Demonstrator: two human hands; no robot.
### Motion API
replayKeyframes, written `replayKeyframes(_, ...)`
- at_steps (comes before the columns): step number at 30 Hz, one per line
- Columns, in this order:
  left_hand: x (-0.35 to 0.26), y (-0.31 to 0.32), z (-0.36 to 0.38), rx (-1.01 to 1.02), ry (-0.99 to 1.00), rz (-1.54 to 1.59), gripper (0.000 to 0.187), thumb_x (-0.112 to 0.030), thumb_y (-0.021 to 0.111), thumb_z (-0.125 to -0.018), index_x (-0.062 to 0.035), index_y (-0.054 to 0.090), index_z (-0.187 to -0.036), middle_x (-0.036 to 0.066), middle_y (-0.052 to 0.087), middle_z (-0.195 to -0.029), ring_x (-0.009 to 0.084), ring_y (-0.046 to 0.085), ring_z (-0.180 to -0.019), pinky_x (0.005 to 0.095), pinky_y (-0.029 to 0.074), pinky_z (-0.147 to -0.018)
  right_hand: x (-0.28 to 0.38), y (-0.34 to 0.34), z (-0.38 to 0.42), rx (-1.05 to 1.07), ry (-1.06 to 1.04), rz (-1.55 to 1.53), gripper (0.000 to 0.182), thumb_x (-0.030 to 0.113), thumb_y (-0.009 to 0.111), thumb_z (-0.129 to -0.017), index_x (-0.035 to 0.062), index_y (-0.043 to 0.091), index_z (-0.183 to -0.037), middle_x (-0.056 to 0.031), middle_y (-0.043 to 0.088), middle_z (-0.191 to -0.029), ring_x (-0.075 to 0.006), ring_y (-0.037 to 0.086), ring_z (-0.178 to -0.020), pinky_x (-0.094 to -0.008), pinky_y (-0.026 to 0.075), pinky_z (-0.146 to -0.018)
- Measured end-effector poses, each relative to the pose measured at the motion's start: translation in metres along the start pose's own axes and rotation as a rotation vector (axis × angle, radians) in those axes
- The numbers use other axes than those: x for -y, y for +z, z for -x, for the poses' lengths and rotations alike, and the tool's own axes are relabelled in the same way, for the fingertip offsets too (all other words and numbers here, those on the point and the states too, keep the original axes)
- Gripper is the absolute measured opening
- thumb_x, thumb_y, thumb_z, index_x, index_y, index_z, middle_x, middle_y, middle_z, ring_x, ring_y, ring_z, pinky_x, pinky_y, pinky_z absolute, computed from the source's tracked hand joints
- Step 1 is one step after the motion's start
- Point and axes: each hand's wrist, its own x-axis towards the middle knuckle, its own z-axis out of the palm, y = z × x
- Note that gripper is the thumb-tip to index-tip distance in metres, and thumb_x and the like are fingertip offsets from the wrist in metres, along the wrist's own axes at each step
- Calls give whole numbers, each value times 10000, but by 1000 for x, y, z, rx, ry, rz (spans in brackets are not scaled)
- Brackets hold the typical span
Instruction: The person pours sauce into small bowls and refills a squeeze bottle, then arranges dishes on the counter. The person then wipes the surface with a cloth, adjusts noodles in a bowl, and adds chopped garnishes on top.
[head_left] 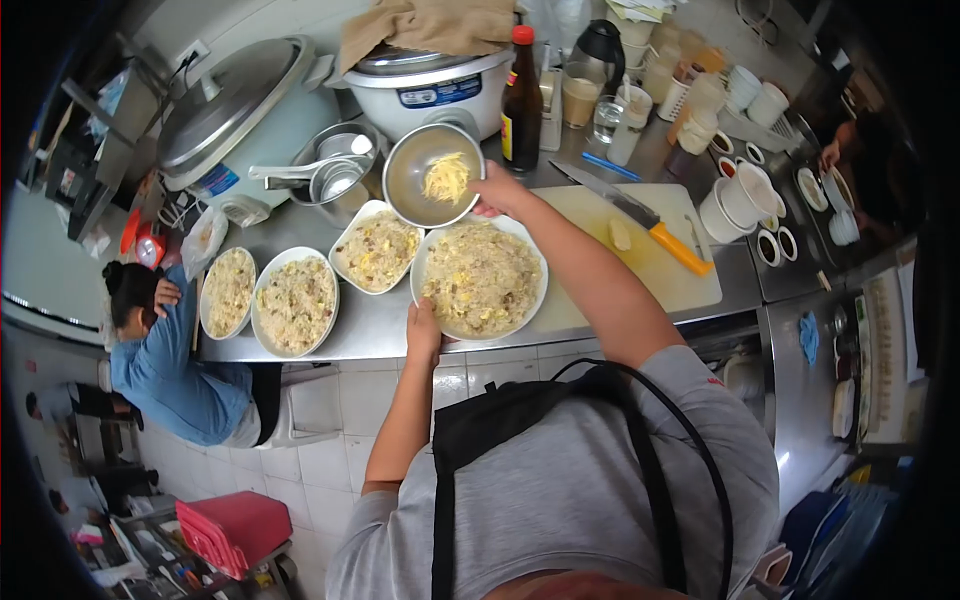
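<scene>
My right hand (497, 192) is closed on the rim of a steel bowl (405, 190), which is tilted toward me. Pale yellow shreds (447, 178) lie inside the bowl. Just below it is a white plate (545, 290) heaped with fried rice (480, 275). The near left edge of that plate is gripped by my left hand (424, 326), thumb at the rim and the other fingers mostly hidden. To the left stand a squarish dish of fried rice (376, 247) and two oval plates of fried rice (297, 302).
A cutting board (670, 205) with a yellow-handled knife (655, 228) lies on the right. Behind are a rice cooker (430, 95), a sauce bottle (521, 105) and steel pots (345, 165). Several cups and sauce dishes line the right. A person in blue (185, 370) sits at the left end.
</scene>
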Motion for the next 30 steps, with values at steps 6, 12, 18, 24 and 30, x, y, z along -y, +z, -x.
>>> replayKeyframes(6,5,-5,-3,40,-13,-87,418,-360,331,-839,-27,322,-1092,157,519,-887,218,585,-617,281,494,-382,-10,-3,-5,-115,102,15,617,259,533,-722,44,272,-1239,-97,567,-707,-115,524,-430,-241,388,-334)
replayKeyframes(12,2,-3,12,-34,29,-210,606,-443,335,-813,-31,163,-1222,197,478,-987,252,570,-629,279,466,-377,-32,-79,72,13,-128,-45,348,297,496,-811,29,500,-1033,-68,562,-775,-104,535,-576,-216,426,-530)
replayKeyframes(18,-14,-4,25,-408,503,-282,519,-173,438,-797,-45,209,-1245,61,328,-929,145,387,-735,254,369,-633,-104,-210,191,-650,3,-158,276,244,490,-810,22,523,-970,-39,539,-735,-83,478,-526,-229,430,-510)
replayKeyframes(24,-59,147,26,-115,882,-119,485,-9,450,-734,-33,311,-1198,67,367,-989,147,385,-895,265,340,-798,-109,-310,281,-714,-175,-310,229,159,467,-825,33,490,-1014,-41,548,-755,-81,501,-582,-216,430,-549)
replayKeyframes(30,-38,368,-108,10,1005,-456,753,-274,743,-559,34,373,-1138,199,474,-1048,289,455,-983,353,359,-840,-71,-364,267,-189,-258,-211,196,154,497,-812,42,517,-971,-28,549,-739,-77,506,-619,-207,424,-576)
